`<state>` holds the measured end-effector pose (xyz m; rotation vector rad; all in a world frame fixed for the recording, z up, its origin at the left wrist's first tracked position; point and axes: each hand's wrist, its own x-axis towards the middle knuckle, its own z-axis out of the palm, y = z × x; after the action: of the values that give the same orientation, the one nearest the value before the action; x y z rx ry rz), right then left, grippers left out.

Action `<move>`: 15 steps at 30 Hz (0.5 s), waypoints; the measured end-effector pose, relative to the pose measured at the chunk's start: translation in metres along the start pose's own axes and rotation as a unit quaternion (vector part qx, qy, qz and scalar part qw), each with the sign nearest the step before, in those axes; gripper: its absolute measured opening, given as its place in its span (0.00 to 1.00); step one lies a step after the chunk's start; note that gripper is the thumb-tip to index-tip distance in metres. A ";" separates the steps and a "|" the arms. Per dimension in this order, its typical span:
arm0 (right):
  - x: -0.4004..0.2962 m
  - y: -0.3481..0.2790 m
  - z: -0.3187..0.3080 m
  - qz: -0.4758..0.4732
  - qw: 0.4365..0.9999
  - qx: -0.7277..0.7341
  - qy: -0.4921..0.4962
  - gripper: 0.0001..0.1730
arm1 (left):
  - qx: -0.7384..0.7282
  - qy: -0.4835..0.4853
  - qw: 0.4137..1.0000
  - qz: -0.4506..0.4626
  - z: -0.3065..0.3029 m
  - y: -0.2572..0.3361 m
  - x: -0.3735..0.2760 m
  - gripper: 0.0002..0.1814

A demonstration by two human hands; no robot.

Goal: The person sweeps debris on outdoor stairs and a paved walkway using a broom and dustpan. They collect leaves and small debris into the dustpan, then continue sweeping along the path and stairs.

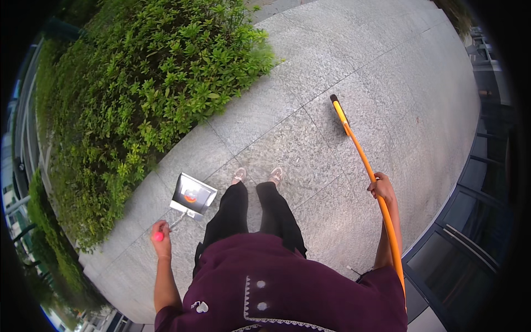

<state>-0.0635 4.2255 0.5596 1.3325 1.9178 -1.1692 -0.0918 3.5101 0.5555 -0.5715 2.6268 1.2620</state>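
My left hand (162, 237) grips the handle of a long-handled metal dustpan (193, 195), close to its pinkish-red end knob (158, 236). The pan hangs or rests left of my feet; whether it touches the paving I cannot tell. A small orange-red patch shows inside it, too unclear to name. Wrapped around the orange pole of a broom (364, 159) is my right hand (382, 189). The pole runs back past my right arm and bends in the wide view. Its yellow head with dark bristles (334, 98) is ahead of me on the right, at the stone paving.
Grey stone paving (265, 133) with joint lines lies around my shoes (276, 174). A dense green hedge (157, 83) borders it on the left. Dark glass panels of a building (452, 245) line the right side. A road (29, 141) shows at the far left rim.
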 end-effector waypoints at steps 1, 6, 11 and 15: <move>0.012 -0.008 0.004 0.003 1.000 0.004 0.006 0.34 | 0.001 0.004 1.000 -0.008 -0.001 -0.002 -0.003 0.06; 0.033 -0.082 0.090 -0.034 0.988 0.083 -0.127 0.34 | -0.012 0.019 0.999 -0.042 -0.007 -0.020 -0.029 0.06; 0.038 -0.114 0.180 -0.034 0.813 0.461 -0.354 0.24 | -0.028 0.031 0.998 -0.054 -0.015 -0.029 -0.030 0.06; -0.006 -0.088 0.186 0.007 0.640 0.633 -0.436 0.20 | -0.008 0.031 0.999 -0.039 -0.030 -0.047 -0.022 0.06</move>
<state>-0.1526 4.0486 0.5047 0.8461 0.1770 -2.6682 -0.0521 3.4659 0.5480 -0.7192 2.6178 1.2616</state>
